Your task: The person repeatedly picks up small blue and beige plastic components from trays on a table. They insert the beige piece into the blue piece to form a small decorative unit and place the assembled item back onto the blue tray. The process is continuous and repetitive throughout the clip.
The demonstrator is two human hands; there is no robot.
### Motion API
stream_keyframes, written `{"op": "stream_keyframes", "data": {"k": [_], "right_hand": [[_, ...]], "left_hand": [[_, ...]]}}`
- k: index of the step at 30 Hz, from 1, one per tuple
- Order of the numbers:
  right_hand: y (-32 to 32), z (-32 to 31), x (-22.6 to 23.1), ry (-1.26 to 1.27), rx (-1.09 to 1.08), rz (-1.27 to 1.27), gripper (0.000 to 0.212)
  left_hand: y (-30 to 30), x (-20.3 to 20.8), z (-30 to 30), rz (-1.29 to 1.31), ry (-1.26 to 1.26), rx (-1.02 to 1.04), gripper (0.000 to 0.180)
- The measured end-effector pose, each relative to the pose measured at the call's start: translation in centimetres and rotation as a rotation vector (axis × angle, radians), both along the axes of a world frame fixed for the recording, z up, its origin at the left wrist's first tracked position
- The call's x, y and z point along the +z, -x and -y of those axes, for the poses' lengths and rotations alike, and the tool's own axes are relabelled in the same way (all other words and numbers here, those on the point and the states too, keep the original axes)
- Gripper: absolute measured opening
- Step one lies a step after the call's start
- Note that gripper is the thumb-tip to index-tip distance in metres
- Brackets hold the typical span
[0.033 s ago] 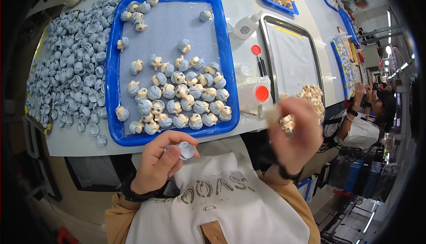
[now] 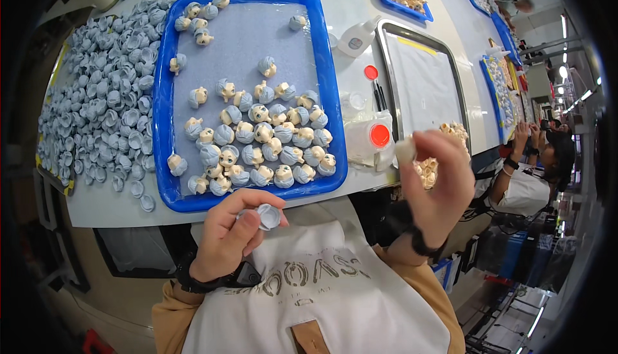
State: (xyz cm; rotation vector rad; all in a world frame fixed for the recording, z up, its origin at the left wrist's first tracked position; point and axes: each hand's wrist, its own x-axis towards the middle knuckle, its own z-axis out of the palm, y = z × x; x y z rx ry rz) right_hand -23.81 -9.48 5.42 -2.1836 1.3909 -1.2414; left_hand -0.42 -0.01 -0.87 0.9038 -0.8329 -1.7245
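The left hand (image 2: 228,235) is just in front of the big blue tray (image 2: 333,103). Its fingers are curled around a small blue-grey shell (image 2: 270,217), with the hollow side showing. I can't tell if another shell is tucked behind it.

The right hand (image 2: 441,190) is to the right of the big blue tray's near corner. Its thumb and finger are pinched together on a small pale piece (image 2: 405,151), and it is a bit blurry. This hand has just moved a little farther from the big blue tray. So the pale piece and the shell are well apart, not joined.

Little doll heads (image 2: 262,133) with blue-grey hair lie in the big blue tray. Left of it is a big heap of shells (image 2: 116,96). Right of it are a tub with a red lid (image 2: 380,136) and a metal tray (image 2: 386,55) with pale pieces (image 2: 456,132) at its near end. Farther right of it sits another person (image 2: 524,190).
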Motion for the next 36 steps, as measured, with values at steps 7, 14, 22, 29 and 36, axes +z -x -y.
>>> {"op": "stream_keyframes", "data": {"k": [7, 14, 22, 29, 36], "right_hand": [[1.2, 3.1, -0.5, -0.064, 0.185, -0.327, 0.021], [1.2, 3.0, -0.8, -0.074, 0.181, -0.38, 0.019], [1.9, 1.6, -2.3, -0.012, 0.074, -0.276, 0.024], [-0.9, -1.9, -1.6, -0.184, 0.532, 0.16, 0.03], [-3.1, -2.1, -1.5, -0.285, 0.748, 0.164, 0.032]], "left_hand": [[0.2, -0.6, 0.0, -0.05, 0.065, 0.134, 0.034], [-0.1, 0.0, -0.2, -0.024, -0.021, 0.072, 0.038], [0.3, 0.6, 0.0, -0.015, -0.005, 0.033, 0.039], [1.0, -0.2, 0.0, 0.091, 0.094, 0.06, 0.039], [1.0, 0.3, 0.2, 0.225, 0.222, 0.093, 0.037]]}}
